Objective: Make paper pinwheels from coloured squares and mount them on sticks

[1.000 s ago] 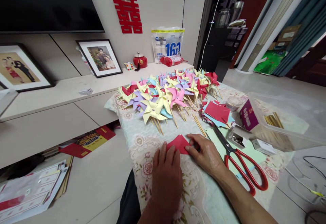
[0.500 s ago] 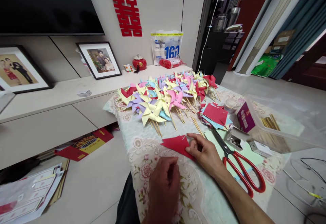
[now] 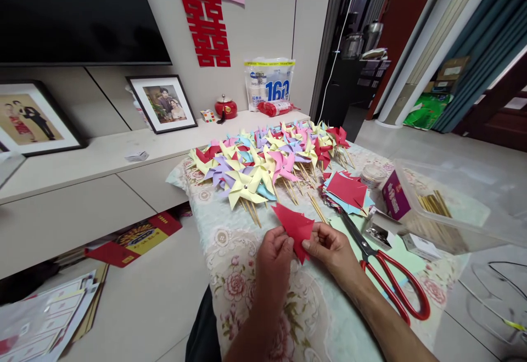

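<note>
Above the tablecloth (image 3: 224, 238), red paper (image 3: 294, 226) points away-left.

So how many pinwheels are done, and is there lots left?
A big pile of finished pinwheels looks done. The left hand and right hand pinch one folded red paper. A stack of paper squares and sticks in the clear box look unused, so plenty probably remains.

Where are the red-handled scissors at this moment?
In the head view the scissors lie flat on the floral tablecloth, just right of the right hand pinching the red folded paper, blades pointing toward the stack of paper squares.
</note>
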{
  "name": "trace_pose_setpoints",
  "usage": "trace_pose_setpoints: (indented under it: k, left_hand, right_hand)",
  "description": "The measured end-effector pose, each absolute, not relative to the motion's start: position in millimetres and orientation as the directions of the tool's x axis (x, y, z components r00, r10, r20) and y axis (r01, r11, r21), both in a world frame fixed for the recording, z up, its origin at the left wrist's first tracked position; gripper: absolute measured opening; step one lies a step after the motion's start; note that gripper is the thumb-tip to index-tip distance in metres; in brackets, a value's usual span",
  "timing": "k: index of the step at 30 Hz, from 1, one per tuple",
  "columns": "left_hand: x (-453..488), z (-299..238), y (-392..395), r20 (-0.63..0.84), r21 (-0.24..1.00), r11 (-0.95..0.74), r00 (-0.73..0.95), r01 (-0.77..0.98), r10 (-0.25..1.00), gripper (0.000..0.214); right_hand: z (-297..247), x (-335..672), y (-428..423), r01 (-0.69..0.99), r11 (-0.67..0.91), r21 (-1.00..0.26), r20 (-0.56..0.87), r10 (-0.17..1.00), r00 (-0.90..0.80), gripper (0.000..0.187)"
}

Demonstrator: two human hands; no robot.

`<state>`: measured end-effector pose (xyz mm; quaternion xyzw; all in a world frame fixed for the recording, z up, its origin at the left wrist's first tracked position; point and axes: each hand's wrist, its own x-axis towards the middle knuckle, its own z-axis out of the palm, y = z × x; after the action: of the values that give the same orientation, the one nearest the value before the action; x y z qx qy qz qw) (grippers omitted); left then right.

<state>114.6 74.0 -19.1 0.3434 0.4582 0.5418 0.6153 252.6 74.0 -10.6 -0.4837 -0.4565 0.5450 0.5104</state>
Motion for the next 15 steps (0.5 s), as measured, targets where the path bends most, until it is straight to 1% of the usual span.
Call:
trace_pose_setpoints:
  k: [3, 6, 10, 13, 15]
  left_hand:
    - [112.7, -21.8, 74.5, -0.185, 0.94, 0.178, 0.002, -0.292, 0.983, 0.031]
    - [113.4, -21.7, 74.4, -0.183, 0.946, 0.177, 0.005, -0.272, 0.983, 0.027]
    - [115.6, -23.0, 78.2, -0.166, 0.922, 0.158, 0.007, -0.354, 0.986, 0.03]
    - [115.3, -25.9, 81.5, -0.125, 0.903, 0.128, 0.036, -0.41, 0.992, 0.034]
    - [114.7, -27.5, 82.3, -0.09, 0.9, 0.109, 0.065, -0.422, 0.994, 0.028]
  right_hand:
    - [-10.8, 254.5, 73.5, -0.062, -0.037, -0.997, -0.037, 0.999, -0.006, 0.029]
    - [-12.4, 255.4, 74.6, -0.027, -0.035, -0.999, -0.035, 0.999, -0.006, 0.03]
    - [-15.1, 254.8, 75.6, -0.008, -0.046, -0.999, -0.046, 0.999, -0.003, 0.037]
    - [-16.5, 254.5, 74.8, -0.009, -0.055, -0.998, -0.054, 0.997, -0.049, 0.035]
    - [-16.6, 254.7, 73.8, 0.004, -0.062, -0.998, -0.062, 0.995, -0.083, 0.034]
